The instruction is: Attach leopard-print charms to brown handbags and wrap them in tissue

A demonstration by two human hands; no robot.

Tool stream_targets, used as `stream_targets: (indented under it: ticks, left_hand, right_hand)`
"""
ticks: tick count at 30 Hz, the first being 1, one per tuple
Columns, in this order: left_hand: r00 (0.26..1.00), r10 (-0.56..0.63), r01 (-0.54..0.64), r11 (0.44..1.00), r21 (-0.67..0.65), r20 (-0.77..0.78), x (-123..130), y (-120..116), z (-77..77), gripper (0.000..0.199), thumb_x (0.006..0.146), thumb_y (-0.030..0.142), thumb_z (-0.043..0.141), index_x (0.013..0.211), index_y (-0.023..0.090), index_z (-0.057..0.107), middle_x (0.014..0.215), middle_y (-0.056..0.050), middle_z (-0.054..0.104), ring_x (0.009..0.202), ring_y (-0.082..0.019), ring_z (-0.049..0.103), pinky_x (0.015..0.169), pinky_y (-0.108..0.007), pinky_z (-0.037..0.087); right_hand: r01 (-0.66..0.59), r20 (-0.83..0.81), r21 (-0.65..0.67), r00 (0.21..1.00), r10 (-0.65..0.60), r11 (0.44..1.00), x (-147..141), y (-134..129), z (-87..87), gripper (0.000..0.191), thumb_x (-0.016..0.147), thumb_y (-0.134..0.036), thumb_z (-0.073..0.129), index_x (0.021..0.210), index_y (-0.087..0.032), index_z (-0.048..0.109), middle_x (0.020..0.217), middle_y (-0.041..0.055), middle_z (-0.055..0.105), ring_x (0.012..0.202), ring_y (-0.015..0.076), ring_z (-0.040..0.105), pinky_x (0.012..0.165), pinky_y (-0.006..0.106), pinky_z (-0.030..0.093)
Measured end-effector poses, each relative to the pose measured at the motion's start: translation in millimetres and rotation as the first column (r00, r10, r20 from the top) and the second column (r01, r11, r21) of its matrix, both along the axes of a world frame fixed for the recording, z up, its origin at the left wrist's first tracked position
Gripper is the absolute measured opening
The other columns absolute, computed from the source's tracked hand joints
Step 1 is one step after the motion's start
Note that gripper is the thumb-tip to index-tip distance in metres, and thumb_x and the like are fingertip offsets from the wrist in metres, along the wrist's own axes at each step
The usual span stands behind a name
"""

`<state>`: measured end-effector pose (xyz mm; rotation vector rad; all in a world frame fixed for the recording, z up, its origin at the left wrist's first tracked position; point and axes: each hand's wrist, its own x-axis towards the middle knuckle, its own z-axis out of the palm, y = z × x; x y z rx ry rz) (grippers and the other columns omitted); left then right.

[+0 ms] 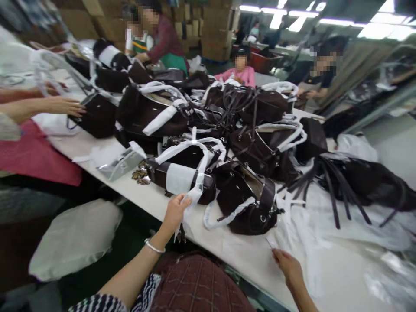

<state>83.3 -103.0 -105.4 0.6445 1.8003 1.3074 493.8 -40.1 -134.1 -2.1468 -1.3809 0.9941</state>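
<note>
My left hand (pixel 175 210) pinches white wrapping paper (pixel 195 195) hanging at the wrapped strap of a dark handbag (pixel 159 173). A white band lies round that bag's body. Lower right, my right hand (pixel 287 265) is closed over the tabletop, and a small white strip (pixel 271 241) sticks out from its fingertips. Between the hands a second dark handbag (pixel 243 199) lies tilted, its mouth partly open and its handle (pixel 232 216) wrapped in white.
More dark handbags (pixel 156 108) are heaped across the white table (pixel 146 203). Metal tags (pixel 141 173) lie beside a clear plastic piece (pixel 121 162). White sheets (pixel 302 238) spread at right. A co-worker's hand (pixel 61 106) touches a bag at left; other people stand behind.
</note>
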Motion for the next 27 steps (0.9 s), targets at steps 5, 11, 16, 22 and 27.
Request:
stream_targets:
  ticks: [5, 11, 16, 22, 27]
  left_hand:
    - [0.984, -0.074, 0.072, 0.997, -0.021, -0.163, -5.7, -1.9, 14.4, 0.03, 0.08, 0.042, 0.06, 0.09, 0.016, 0.07, 0.079, 0.0, 0.069, 0.076, -0.017, 0.06, 0.07, -0.025, 0.044]
    - [0.963, -0.13, 0.126, 0.992, -0.032, -0.236, -8.4, -2.8, 21.4, 0.025, 0.082, 0.04, 0.057, 0.088, 0.018, 0.068, 0.079, 0.001, 0.068, 0.076, -0.016, 0.06, 0.07, -0.025, 0.041]
    - [0.957, -0.158, 0.153, 0.987, -0.037, -0.243, -15.6, 0.5, 19.5, 0.027, 0.081, 0.046, 0.061, 0.082, 0.019, 0.067, 0.077, 0.001, 0.069, 0.072, -0.017, 0.06, 0.067, -0.025, 0.039]
    - [0.965, -0.157, 0.156, 0.988, -0.021, -0.211, -21.9, 5.6, 17.0, 0.029, 0.078, 0.049, 0.065, 0.077, 0.019, 0.066, 0.071, 0.001, 0.067, 0.067, -0.016, 0.058, 0.061, -0.025, 0.033]
    - [0.958, -0.192, 0.18, 0.981, -0.073, -0.212, -24.5, 7.6, 22.9, 0.028, 0.08, 0.048, 0.065, 0.076, 0.02, 0.066, 0.07, 0.001, 0.067, 0.067, -0.016, 0.058, 0.061, -0.025, 0.031]
  right_hand:
    - [-0.25, -0.229, 0.094, 0.937, 0.265, 0.964, -61.4, 3.0, 65.5, 0.05, 0.07, -0.059, 0.068, 0.098, -0.018, 0.076, 0.085, 0.0093, 0.075, 0.082, 0.0255, 0.069, 0.075, 0.035, 0.054]
    - [-0.595, -0.4, 0.358, 0.599, 0.694, 0.72, -244.2, 0.5, 132.4, 0.048, 0.083, -0.038, 0.066, 0.127, -0.021, 0.056, 0.072, -0.0014, 0.068, 0.068, 0.0152, 0.062, 0.069, 0.028, 0.05]
    - [-0.594, -0.34, 0.343, 0.644, 0.686, 0.728, -298.6, 5.5, 108.1, 0.029, 0.08, -0.041, 0.069, 0.097, -0.022, 0.055, 0.069, -0.0019, 0.066, 0.063, 0.0147, 0.059, 0.062, 0.026, 0.044]
    - [-0.577, -0.177, 0.267, 0.758, 0.628, 0.772, -303.4, 19.1, 89.6, 0.023, 0.077, -0.04, 0.067, 0.082, -0.023, 0.053, 0.062, -0.0032, 0.061, 0.056, 0.0147, 0.053, 0.056, 0.026, 0.038]
    - [-0.572, -0.004, 0.213, 0.81, 0.586, 0.792, -314.6, 29.8, 90.7, 0.019, 0.071, -0.035, 0.067, 0.072, -0.023, 0.053, 0.056, -0.0048, 0.059, 0.053, 0.0143, 0.052, 0.055, 0.026, 0.037]
